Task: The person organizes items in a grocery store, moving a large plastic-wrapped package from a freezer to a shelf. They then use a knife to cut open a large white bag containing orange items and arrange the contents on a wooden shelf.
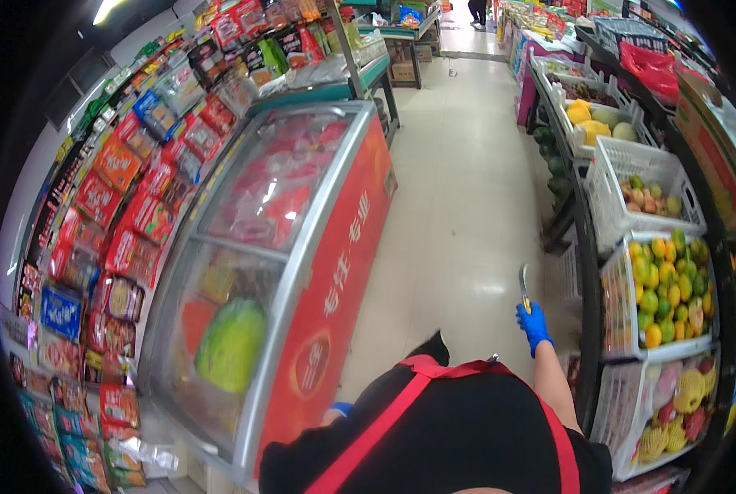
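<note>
My right hand point(533, 325), in a blue glove, is closed around the handle of a knife with a curved metal blade point(524, 279), which points forward above the tiled floor. Only a bit of my left hand point(342, 408), also in a blue glove, shows low beside the red side of the chest freezer; its fingers are hidden by my body. Under the freezer's glass lid lie a large green melon point(232, 344), perhaps a watermelon, and a piece with red flesh point(197, 321). Red and pink bagged goods point(281, 179) fill its far part.
A glass-topped chest freezer point(334, 272) and shelves of packaged food point(117, 160) line the left. On the right, a dark rack bears white crates of fruit, among them a crate point(615, 296) of green and orange citrus. A tiled aisle point(454, 185) runs between; a person point(478, 11) stands far off.
</note>
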Tool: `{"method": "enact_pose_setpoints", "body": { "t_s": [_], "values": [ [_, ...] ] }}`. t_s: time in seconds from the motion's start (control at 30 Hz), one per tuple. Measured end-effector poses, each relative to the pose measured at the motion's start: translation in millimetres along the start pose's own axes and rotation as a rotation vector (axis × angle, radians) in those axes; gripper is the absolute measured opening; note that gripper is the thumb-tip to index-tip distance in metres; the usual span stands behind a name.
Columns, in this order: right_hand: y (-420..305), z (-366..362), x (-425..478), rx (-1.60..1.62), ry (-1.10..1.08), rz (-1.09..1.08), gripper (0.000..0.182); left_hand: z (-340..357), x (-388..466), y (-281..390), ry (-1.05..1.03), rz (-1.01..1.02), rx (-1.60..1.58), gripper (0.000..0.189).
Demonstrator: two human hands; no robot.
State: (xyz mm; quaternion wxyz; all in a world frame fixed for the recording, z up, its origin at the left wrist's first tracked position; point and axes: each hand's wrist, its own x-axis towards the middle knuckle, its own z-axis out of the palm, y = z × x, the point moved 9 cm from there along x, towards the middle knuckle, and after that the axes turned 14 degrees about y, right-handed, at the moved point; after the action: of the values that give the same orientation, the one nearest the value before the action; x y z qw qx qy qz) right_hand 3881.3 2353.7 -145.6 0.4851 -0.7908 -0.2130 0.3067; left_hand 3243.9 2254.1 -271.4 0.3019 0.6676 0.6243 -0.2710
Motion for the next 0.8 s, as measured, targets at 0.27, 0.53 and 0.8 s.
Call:
{"method": "enact_pose_setpoints", "body": {
  "t_s": [0.27,0.53,0.8],
  "values": [
    [50.3,1.4,106.6,-0.489,-0.084,0.460,0.022,-295.5,311.5,207.1,0.280,0.291,-0.178,0.034],
    [37.0,42.3,320.5,-0.405,0.006,0.731,0.020,-640.6,478.3,427.9,0.649,0.371,-0.736,0.041],
    [-206.7,221.5,754.2,-0.064,-0.010,0.374,0.019,-695.2,586.2,399.3,0.451,0.015,-0.461,0.062]
  ]
}}
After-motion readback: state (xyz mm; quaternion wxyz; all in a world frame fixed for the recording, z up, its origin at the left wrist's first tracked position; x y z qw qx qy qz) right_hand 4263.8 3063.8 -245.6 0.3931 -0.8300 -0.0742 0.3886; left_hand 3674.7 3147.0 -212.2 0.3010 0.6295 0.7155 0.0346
